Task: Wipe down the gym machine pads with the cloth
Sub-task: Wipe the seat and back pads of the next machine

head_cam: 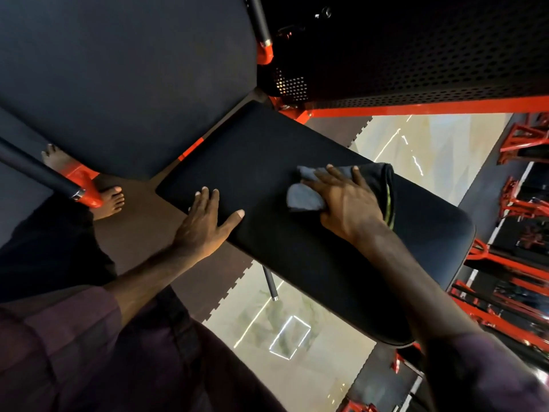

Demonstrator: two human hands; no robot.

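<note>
At the left, a larger black back pad (pixel 127 84) fills the upper corner, with a black handle grip (pixel 38 171) on an orange bracket crossing below it and the person's bare foot (pixel 111 200) on the dark floor mat beside it. Next comes the left hand (pixel 208 221), fingers straight and spread, pressed flat on the near edge of the long black seat pad (pixel 261 150), holding nothing. Further right, the right hand (pixel 346 200) lies palm-down on the grey cloth (pixel 306 197), fingers extended over it, pressing it against the pad's top surface roughly midway along.

The cloth is bunched and folded (not spread flat), with loose corners poking out past the fingers toward the left; a darker piece with a yellow-green stripe sits under the hand's far side, and I cannot tell whether it belongs to the cloth.

The likely trouble is patchy coverage: a bunched cloth touches only a narrow strip per pass, so the pad's right end (pixel 439 263) and its edges could be missed. The cloth might also slip out from under an open palm if the stroke is quick, since nothing pinches it. The pad surface looks matte and dark, so missed streaks would be hard to spot.
</note>
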